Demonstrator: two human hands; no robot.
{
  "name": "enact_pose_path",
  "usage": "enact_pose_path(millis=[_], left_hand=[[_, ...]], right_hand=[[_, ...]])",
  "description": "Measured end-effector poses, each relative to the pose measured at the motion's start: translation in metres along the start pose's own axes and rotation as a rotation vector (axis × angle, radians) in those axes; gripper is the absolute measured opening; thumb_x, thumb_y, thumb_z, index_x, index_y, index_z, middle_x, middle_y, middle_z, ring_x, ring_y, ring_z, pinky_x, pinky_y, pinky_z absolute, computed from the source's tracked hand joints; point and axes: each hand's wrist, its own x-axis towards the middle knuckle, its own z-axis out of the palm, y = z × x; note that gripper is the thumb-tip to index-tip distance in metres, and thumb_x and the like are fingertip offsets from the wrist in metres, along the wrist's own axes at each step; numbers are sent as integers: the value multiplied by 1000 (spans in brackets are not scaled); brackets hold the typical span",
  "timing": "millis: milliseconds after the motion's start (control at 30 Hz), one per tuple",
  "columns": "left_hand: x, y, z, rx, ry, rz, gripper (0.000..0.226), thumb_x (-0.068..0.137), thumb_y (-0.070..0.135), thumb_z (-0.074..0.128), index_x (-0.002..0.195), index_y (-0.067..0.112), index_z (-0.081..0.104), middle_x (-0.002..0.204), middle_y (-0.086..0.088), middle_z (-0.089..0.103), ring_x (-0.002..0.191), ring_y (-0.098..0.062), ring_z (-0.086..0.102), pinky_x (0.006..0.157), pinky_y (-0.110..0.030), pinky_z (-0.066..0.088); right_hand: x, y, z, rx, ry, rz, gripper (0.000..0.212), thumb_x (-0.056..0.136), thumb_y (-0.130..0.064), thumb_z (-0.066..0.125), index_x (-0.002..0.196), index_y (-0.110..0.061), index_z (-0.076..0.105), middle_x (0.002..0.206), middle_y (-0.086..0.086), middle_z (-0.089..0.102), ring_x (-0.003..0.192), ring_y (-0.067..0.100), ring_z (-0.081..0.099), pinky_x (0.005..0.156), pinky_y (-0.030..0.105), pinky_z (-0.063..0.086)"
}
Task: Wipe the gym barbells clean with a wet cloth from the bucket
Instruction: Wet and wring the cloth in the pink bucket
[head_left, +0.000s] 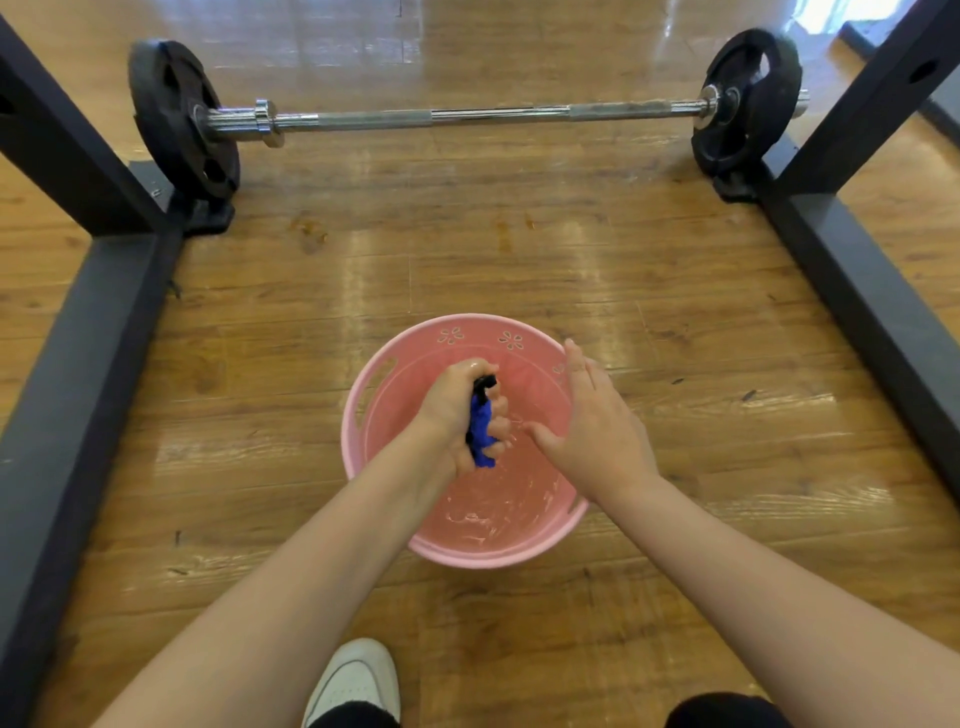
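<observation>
Head view: left hand (457, 410) grips cloth (482, 426), mostly hidden; right hand (597, 431) spread wide.

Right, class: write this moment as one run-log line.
left hand: squeezes blue cloth over pink bucket | right hand: open, empty | barbell: on floor, untouched

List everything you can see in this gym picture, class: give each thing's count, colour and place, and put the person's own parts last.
barbell: one, silver bar with black plates, on the floor at the far side
bucket: one, pink, on the floor in the middle, holding water
cloth: one, blue, squeezed over the bucket
frame: dark beams on the left and right
floor: brown wood
shoe: one, white, bottom edge
left hand: grips the cloth
right hand: open, over the bucket
</observation>
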Motion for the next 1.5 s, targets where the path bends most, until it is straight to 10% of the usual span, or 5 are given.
enact_pose_path(millis=[267, 600, 833, 1000, 1500], left_hand=[[11, -13, 11, 126, 134, -55, 25, 84, 26, 46, 62, 18, 38, 53, 0, 28, 45, -16, 26, 45, -14, 22], [7, -19, 22, -23, -186, -80, 44, 94, 48, 46, 74, 12, 63, 64, -3, 63, 55, -16, 61, 58, -24, 50], [15, -6, 8, 6, -1, 91, 34, 87, 7, 34, 74, 10, 65, 53, 0, 56, 45, -14, 44, 44, -16, 34], [11, 6, -1, -102, 33, 164, 49, 82, 3, 30, 37, 17, 44, 42, 2, 35, 32, -11, 31, 39, -11, 27], [7, 2, 1, -80, 127, 96, 29, 85, 8, 28, 58, 16, 28, 36, 4, 27, 27, -10, 21, 37, -10, 20]], right_hand=[[-1, -3, -3, 41, -26, -8, 96, 83, -64, 51, 153, -21, 1, 157, -5, 14, 141, 10, 20, 100, 33, 37], [0, -1, -3, 55, -31, 7, 98, 81, -57, 60, 153, -24, 2, 155, -9, 16, 137, 9, 28, 95, 34, 40], [-1, -3, -6, 82, -67, 24, 110, 74, -65, 63, 153, -23, 0, 157, -10, 11, 139, 8, 24, 96, 36, 39], [-1, -2, -6, 69, -70, 20, 110, 73, -67, 61, 153, -23, -1, 155, -10, 13, 137, 11, 28, 98, 39, 39], [-1, -4, -7, 52, -69, 38, 108, 73, -72, 54, 153, -25, 0, 154, -10, 17, 137, 10, 29, 96, 37, 40]])
